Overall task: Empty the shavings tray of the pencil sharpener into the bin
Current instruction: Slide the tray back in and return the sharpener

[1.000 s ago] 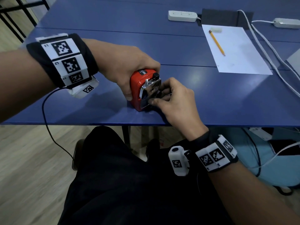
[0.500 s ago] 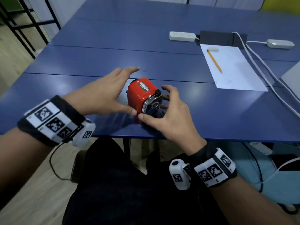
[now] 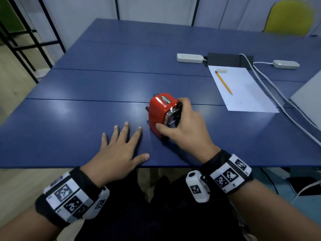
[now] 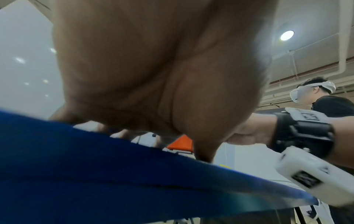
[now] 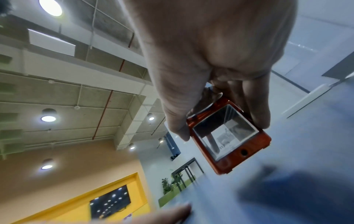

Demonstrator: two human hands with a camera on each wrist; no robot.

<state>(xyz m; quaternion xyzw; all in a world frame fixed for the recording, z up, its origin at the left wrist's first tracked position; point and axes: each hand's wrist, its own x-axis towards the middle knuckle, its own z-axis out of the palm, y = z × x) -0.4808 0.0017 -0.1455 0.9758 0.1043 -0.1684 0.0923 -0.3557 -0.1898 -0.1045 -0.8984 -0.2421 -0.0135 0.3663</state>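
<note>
head view: right hand gripping red pencil sharpener, left hand spread flat on table

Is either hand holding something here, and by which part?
The right hand grips the red pencil sharpener at its front end, thumb on one side, fingers on the other. The left hand lies flat on the blue table, holding nothing.

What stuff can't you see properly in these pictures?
- Bin: in no view, so where it stands is unknown.
- Shavings: right wrist view shows the red sharpener's clear tray, too dim and reflective to judge the contents.
- Sharpener's far side: head view, hidden behind the right hand.
- Left hand fingertips: left wrist view, blocked by the palm.
</note>
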